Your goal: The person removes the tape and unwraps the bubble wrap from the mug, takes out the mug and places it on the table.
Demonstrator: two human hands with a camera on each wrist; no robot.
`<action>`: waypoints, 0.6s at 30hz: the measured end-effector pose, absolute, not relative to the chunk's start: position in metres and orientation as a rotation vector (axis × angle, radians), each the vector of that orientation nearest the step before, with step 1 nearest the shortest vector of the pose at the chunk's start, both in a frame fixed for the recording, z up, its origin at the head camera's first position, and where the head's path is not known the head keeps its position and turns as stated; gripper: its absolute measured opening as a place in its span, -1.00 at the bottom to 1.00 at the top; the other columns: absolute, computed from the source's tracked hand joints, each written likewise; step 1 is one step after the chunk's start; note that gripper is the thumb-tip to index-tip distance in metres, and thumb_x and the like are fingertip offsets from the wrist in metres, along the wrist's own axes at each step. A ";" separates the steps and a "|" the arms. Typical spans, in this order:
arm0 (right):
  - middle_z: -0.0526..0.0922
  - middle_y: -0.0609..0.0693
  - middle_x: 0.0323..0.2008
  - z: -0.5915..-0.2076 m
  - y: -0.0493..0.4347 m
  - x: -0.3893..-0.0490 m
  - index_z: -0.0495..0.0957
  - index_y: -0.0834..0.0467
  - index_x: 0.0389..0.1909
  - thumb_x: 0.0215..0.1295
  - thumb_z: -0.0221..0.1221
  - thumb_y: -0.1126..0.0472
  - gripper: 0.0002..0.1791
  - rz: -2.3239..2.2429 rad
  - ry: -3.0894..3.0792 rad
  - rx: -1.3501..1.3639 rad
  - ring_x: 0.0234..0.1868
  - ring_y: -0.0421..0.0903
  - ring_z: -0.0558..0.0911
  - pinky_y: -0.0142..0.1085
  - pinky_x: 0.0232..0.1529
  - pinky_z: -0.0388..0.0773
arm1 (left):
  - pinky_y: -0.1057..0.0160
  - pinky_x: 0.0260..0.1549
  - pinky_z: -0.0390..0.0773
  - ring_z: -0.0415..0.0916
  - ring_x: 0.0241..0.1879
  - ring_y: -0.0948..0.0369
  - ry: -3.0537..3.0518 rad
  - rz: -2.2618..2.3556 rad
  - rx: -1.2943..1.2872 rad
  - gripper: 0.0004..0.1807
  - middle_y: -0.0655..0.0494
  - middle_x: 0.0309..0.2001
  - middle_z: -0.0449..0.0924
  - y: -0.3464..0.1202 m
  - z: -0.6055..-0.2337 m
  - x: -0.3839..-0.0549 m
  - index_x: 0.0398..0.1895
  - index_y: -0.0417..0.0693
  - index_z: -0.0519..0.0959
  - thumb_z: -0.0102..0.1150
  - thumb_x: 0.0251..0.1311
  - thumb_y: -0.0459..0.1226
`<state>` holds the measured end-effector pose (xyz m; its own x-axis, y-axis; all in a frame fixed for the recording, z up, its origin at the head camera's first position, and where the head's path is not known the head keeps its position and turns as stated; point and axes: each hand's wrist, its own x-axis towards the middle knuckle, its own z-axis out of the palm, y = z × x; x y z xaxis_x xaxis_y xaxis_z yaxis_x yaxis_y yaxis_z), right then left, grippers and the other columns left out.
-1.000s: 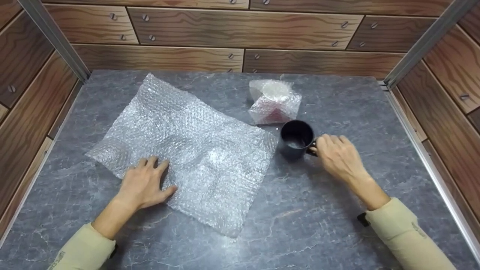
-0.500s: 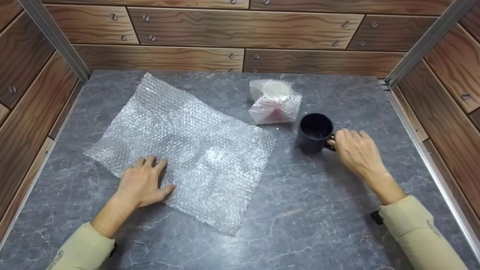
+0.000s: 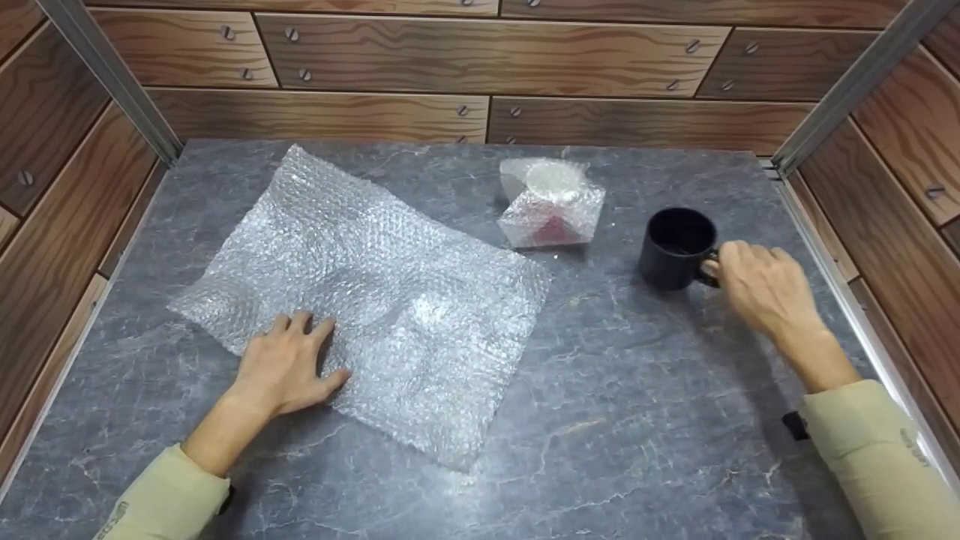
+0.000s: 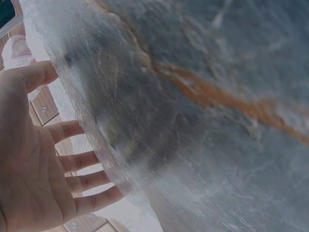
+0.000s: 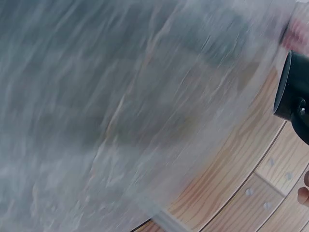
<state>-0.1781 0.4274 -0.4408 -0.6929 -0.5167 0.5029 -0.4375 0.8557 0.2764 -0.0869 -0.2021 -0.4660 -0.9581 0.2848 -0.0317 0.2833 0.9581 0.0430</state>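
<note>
A black mug (image 3: 667,262) stands upright at the right side of the head view, its mouth facing up. My right hand (image 3: 769,289) grips it by the handle; in the right wrist view the mug (image 5: 293,89) shows at the right edge, with only fingertips of the hand below it. A sheet of bubble wrap (image 3: 405,262) lies spread over the left and middle of the table. On its near left edge rests my left hand (image 3: 281,367), fingers spread and nearly straight. The left wrist view shows the palm and fingertips of that left hand (image 4: 38,159) along the sheet's edge.
Behind the sheet, toward the back of the table, stands a bubble-wrapped bundle (image 3: 551,206) with something red and whitish inside. The grey marbled table (image 3: 600,442) is bordered by wood-patterned walls (image 3: 487,56) at the back and sides, with metal posts at the corners.
My right hand has moved the mug right and slightly back, away from the bubble wrap's right corner. The left hand has stayed almost still on the sheet.
</note>
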 end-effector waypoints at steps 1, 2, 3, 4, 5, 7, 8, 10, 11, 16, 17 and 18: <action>0.32 0.12 -0.65 -0.441 0.431 -0.180 0.26 0.26 -0.46 0.72 -0.35 -0.12 -0.38 -0.182 -2.433 0.688 -0.69 0.07 0.26 -0.13 -0.62 0.20 | -0.36 -0.15 0.72 0.52 0.22 -0.36 3.072 0.059 0.447 -0.12 -0.40 0.33 0.50 -0.202 -0.466 -0.087 0.45 -0.11 0.44 0.28 0.20 0.24; 0.32 0.14 -0.65 -0.441 0.434 -0.181 0.26 0.27 -0.46 0.73 -0.37 -0.13 -0.36 -0.184 -2.417 0.686 -0.69 0.09 0.27 -0.11 -0.63 0.20 | -0.36 -0.15 0.72 0.52 0.22 -0.36 3.072 0.059 0.446 -0.11 -0.40 0.33 0.50 -0.202 -0.466 -0.087 0.45 -0.11 0.44 0.28 0.20 0.24; 0.33 0.14 -0.66 -0.441 0.437 -0.183 0.26 0.27 -0.46 0.73 -0.39 -0.13 -0.35 -0.181 -2.403 0.681 -0.70 0.11 0.28 -0.11 -0.64 0.20 | -0.36 -0.16 0.72 0.52 0.23 -0.35 3.072 0.058 0.446 -0.11 -0.40 0.33 0.49 -0.202 -0.466 -0.087 0.45 -0.12 0.44 0.27 0.20 0.24; 0.34 0.16 -0.67 -0.442 0.440 -0.184 0.26 0.28 -0.47 0.73 -0.39 -0.13 -0.35 -0.182 -2.391 0.678 -0.70 0.15 0.30 -0.09 -0.64 0.20 | -0.35 -0.16 0.72 0.52 0.22 -0.35 3.072 0.055 0.447 -0.11 -0.40 0.33 0.49 -0.202 -0.466 -0.087 0.45 -0.12 0.44 0.27 0.20 0.24; 0.35 0.17 -0.67 -0.442 0.443 -0.186 0.26 0.28 -0.46 0.73 -0.39 -0.12 -0.35 -0.179 -2.385 0.671 -0.70 0.17 0.32 -0.08 -0.65 0.20 | -0.34 -0.16 0.72 0.52 0.22 -0.35 3.072 0.054 0.447 -0.11 -0.40 0.33 0.49 -0.202 -0.466 -0.087 0.46 -0.12 0.44 0.28 0.20 0.24; 0.37 0.21 -0.68 -0.442 0.447 -0.189 0.26 0.29 -0.46 0.74 -0.34 -0.10 -0.37 -0.167 -2.388 0.650 -0.69 0.24 0.36 -0.04 -0.65 0.22 | -0.34 -0.16 0.73 0.52 0.22 -0.35 3.069 0.050 0.448 -0.11 -0.40 0.33 0.49 -0.202 -0.466 -0.087 0.46 -0.13 0.44 0.28 0.20 0.24; 0.38 0.23 -0.67 -0.442 0.449 -0.190 0.26 0.29 -0.46 0.73 -0.30 -0.09 -0.38 -0.160 -2.400 0.634 -0.69 0.26 0.37 -0.02 -0.65 0.22 | -0.33 -0.17 0.73 0.52 0.22 -0.35 3.068 0.047 0.450 -0.11 -0.40 0.33 0.49 -0.202 -0.466 -0.087 0.46 -0.13 0.44 0.28 0.20 0.24; 0.39 0.25 -0.66 -0.441 0.452 -0.192 0.25 0.29 -0.45 0.73 -0.21 -0.04 -0.44 -0.148 -2.440 0.597 -0.67 0.28 0.38 0.01 -0.66 0.23 | -0.33 -0.17 0.73 0.52 0.21 -0.35 3.068 0.044 0.454 -0.11 -0.41 0.33 0.50 -0.202 -0.466 -0.088 0.45 -0.13 0.44 0.28 0.20 0.24; 0.40 0.26 -0.65 -0.441 0.454 -0.193 0.25 0.29 -0.45 0.72 -0.16 -0.01 -0.47 -0.141 -2.461 0.580 -0.67 0.28 0.38 0.02 -0.66 0.24 | -0.33 -0.17 0.73 0.53 0.21 -0.35 3.068 0.043 0.455 -0.11 -0.41 0.33 0.50 -0.202 -0.467 -0.088 0.45 -0.13 0.44 0.28 0.21 0.24; 0.39 0.26 -0.63 -0.441 0.458 -0.198 0.23 0.29 -0.43 0.66 -0.01 0.10 -0.56 -0.123 -2.548 0.532 -0.68 0.25 0.35 0.04 -0.68 0.23 | -0.33 -0.20 0.74 0.53 0.21 -0.36 3.069 0.037 0.456 -0.11 -0.42 0.33 0.49 -0.202 -0.466 -0.087 0.46 -0.12 0.44 0.28 0.21 0.24; 0.39 0.26 -0.63 -0.441 0.459 -0.199 0.23 0.29 -0.43 0.66 0.00 0.10 -0.57 -0.123 -2.559 0.528 -0.69 0.25 0.35 0.04 -0.68 0.23 | -0.33 -0.20 0.74 0.53 0.21 -0.36 3.067 0.035 0.457 -0.11 -0.42 0.33 0.49 -0.202 -0.467 -0.087 0.46 -0.12 0.43 0.28 0.21 0.25; 0.39 0.25 -0.63 -0.442 0.460 -0.200 0.23 0.29 -0.42 0.65 0.00 0.11 -0.57 -0.123 -2.574 0.523 -0.69 0.24 0.34 0.03 -0.69 0.22 | -0.33 -0.20 0.74 0.52 0.22 -0.36 3.065 0.033 0.457 -0.10 -0.42 0.34 0.49 -0.202 -0.467 -0.087 0.46 -0.12 0.43 0.27 0.21 0.25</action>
<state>-0.2000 0.4598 -0.4418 -0.7977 -0.3871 0.4623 -0.3414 0.9220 0.1829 -0.0874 -0.2020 -0.4666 -0.9556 0.2920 -0.0390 0.2911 0.9563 0.0275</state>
